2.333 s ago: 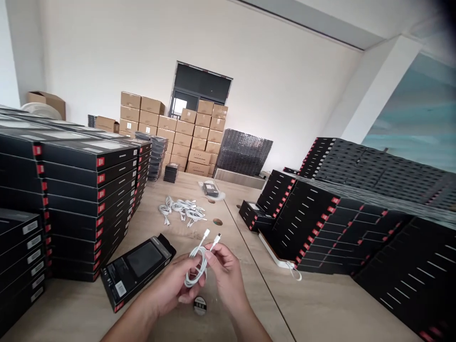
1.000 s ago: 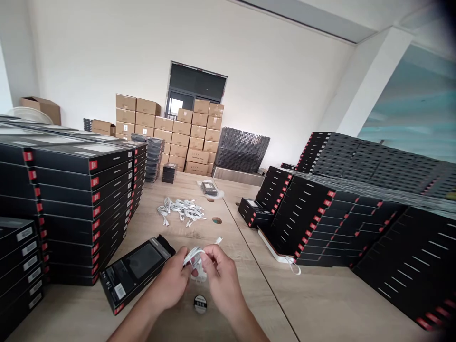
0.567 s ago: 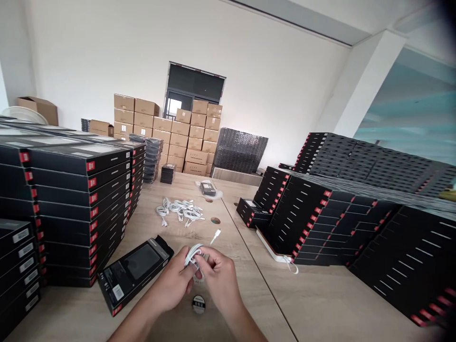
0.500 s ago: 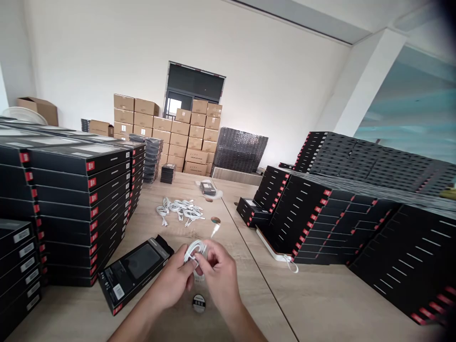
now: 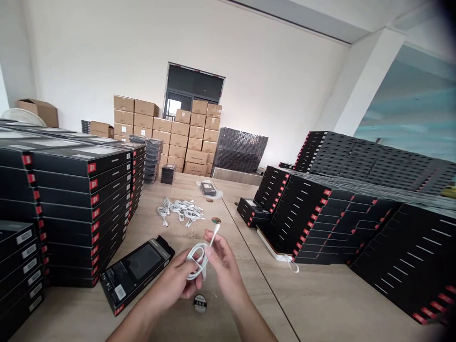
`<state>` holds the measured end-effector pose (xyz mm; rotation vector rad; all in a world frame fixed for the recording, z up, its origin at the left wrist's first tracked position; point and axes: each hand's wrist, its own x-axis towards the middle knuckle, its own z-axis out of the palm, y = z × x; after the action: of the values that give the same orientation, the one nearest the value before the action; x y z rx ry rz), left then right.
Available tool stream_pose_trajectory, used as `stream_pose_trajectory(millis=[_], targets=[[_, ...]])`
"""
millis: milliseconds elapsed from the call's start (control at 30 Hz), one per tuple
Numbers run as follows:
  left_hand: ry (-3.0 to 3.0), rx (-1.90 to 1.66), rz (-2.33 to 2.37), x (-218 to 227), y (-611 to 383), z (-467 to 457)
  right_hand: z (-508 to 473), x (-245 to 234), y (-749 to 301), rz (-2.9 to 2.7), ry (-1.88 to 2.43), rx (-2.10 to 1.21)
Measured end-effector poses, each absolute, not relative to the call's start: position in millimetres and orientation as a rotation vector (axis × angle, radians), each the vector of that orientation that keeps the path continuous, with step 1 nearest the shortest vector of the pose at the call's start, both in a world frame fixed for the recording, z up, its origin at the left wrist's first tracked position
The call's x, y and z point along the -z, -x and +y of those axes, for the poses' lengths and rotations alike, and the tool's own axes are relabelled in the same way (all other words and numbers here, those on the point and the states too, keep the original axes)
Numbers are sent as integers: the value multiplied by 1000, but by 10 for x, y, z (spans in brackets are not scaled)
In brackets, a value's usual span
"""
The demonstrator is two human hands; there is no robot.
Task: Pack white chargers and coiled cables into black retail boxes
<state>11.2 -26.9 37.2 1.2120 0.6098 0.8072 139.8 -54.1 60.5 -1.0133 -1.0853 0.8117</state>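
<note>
My left hand [image 5: 176, 281] is closed on a coiled white cable [image 5: 196, 260] just above the tabletop [image 5: 320, 304]. My right hand [image 5: 223, 265], at 3 o'clock of the coil, pinches the loose end, with the plug [image 5: 215, 232] pointing to 1 o'clock. A black box [image 5: 137, 271] lies at 9 o'clock of the hands. A disc [image 5: 200, 303] lies at 6 and a pile [image 5: 181, 211] of cables at 12.

L hand [image 5: 177, 281], R hand [image 5: 224, 265]: fingers pinched.

Table [image 5: 320, 299] lane between stacks [image 5: 89, 199] (seemingly passable)
</note>
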Motion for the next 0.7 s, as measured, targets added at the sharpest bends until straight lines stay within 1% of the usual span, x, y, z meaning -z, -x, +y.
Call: stream_pose_trajectory(millis=[100, 167, 267, 367, 467, 567, 700], targets=[[-1161, -669, 552, -406, -141, -347, -536, -548, -1332, -970, 950, -1120], [-1224, -599, 559, -432, -136, -356, -515, -533, -1347, -813, 910, -1192], [-1355, -615, 692, -451, -38, -271, -463, -546, -1480, -659, 838, -1099], [-1621, -732, 1026, -409, 127, -141, -412, -547, -1663, -651, 829, -1009], [-1910, -616, 1247, -313, 232, -94, -373, -507, -1781, -625, 871, -928], [-2021, -499, 1261, -219, 204, -150, -351, -467, -1805, -612, 876, -907], [-1983, -680, 1247, -152, 29, -210, -349, -472, -1774, -612, 810, -973]])
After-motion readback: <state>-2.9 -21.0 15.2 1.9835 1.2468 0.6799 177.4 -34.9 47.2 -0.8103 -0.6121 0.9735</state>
